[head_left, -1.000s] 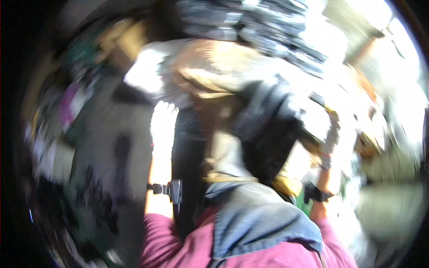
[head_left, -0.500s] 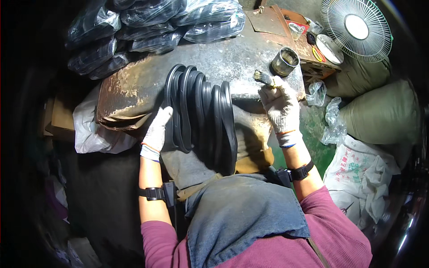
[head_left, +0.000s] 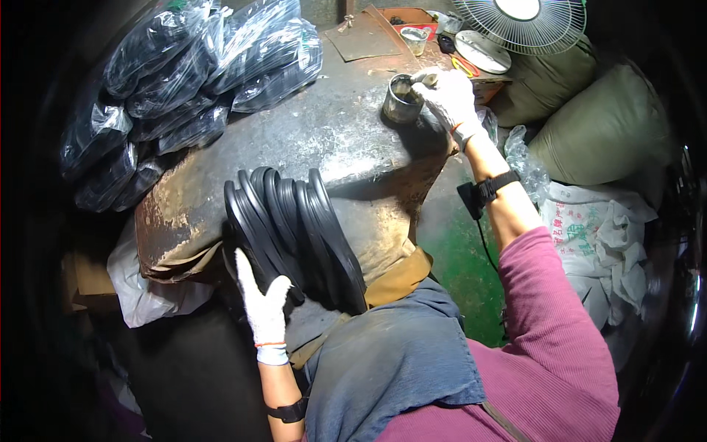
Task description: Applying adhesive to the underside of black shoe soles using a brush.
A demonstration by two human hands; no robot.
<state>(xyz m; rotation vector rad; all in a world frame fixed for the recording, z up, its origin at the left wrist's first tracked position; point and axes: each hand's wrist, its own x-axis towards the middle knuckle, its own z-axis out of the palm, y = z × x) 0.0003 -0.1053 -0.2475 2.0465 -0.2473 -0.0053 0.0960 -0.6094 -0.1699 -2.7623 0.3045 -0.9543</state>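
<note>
A row of black rubber loops (head_left: 294,236) lies side by side across my lap and against the near edge of the worktable (head_left: 331,132). My left hand (head_left: 264,306), in a white knit glove, rests against their left side, with thumb and fingers stretched apart. At the table's right end, my gloved right hand (head_left: 449,99) is closed over the rim of a dark, stained cup (head_left: 403,103). The brush that showed in this hand a moment before is now hidden by the fingers and cup.
Clear bags of black goods (head_left: 199,81) are piled at the table's far left. A flat brown sheet (head_left: 361,40) lies at the back. Beyond the cup stand a red box (head_left: 420,20) and a fan (head_left: 523,22). Stuffed green sacks (head_left: 596,132) and a white sack (head_left: 596,243) are at right.
My right hand has gone forward from above the table's near edge to the cup, taking the brush there. My left hand has slid nearer along the loops, its thumb spread wider. The view has shifted.
</note>
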